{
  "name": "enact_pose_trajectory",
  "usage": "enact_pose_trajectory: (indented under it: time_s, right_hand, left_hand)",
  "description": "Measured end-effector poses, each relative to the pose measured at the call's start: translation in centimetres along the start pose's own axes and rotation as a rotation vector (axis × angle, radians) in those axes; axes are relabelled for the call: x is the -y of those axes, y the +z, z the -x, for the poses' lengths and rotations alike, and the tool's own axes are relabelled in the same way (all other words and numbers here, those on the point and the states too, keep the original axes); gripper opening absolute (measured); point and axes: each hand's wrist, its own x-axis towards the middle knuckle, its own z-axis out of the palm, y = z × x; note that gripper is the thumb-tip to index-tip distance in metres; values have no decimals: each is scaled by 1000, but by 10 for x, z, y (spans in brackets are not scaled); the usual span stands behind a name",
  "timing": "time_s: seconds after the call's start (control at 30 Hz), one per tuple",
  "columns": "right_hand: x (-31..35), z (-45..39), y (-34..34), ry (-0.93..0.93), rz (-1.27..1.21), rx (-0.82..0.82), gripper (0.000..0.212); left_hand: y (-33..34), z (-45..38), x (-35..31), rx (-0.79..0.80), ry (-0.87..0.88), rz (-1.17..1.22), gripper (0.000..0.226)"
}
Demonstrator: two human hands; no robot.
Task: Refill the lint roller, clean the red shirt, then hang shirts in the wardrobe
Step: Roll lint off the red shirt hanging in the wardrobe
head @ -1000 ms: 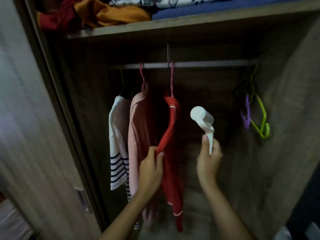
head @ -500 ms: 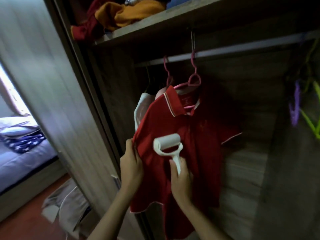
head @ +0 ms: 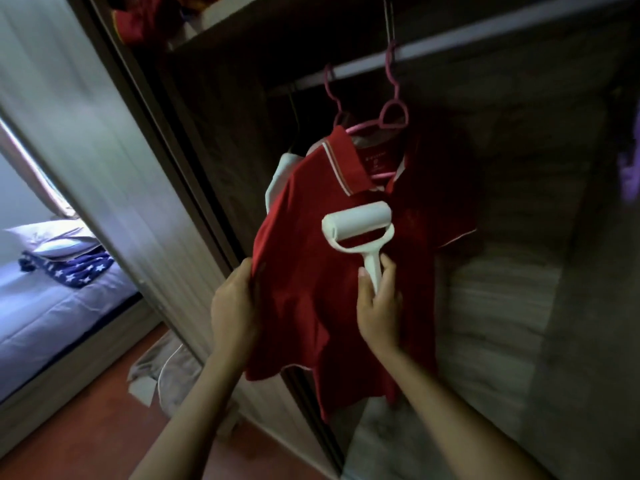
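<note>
Now at wardrobe, cleaning step. Red shirt (head: 311,289) hung on pink hanger (head: 391,116) from rail (head: 485,43), front turned toward hands. Left hand (head: 235,306) pinched shirt's left edge, pulled taut. Right hand (head: 377,306) wrapped round handle of lint roller (head: 356,223); roll lay crosswise on chest, just below collar. Prob. next stroke downward, w/ right hand nearer.

Dim wardrobe interior (head: 519,237), daylight from left window, motion blur, wide-angle bending at edges
</note>
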Motion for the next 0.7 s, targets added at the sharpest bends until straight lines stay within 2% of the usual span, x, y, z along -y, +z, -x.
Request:
enact_pose_trajectory:
  time_s: [0.07,0.2,0.27,0.37,0.5,0.57,0.67,0.7]
  right_hand:
    - [-24,19,4,44,30,93,31]
    - [-92,74,7,186,149,289,39]
    - [-116,95,4,269,206,357,35]
    - [-119,105,1,320,245,323,31]
    - [-86,83,4,259,97,152,38]
    - [-76,75,8,211,42,115,41]
    - [-84,84,14,168,52,128,42]
    - [-93,93,14,175,91,158,42]
  left_hand:
    - [-3,4,1,67,-2,-89,10]
    - [-13,8,1,152,21,-140,35]
    - [-17,9,2,155,85,-131,51]
    - [-22,8,5,181,167,-104,82]
    - [-26,9,11,208,336,-183,124]
    - [-26,11,11,216,405,-247,123]
    - [-24,13,8,200,438,-264,99]
    - [-23,12,9,204,432,-257,97]
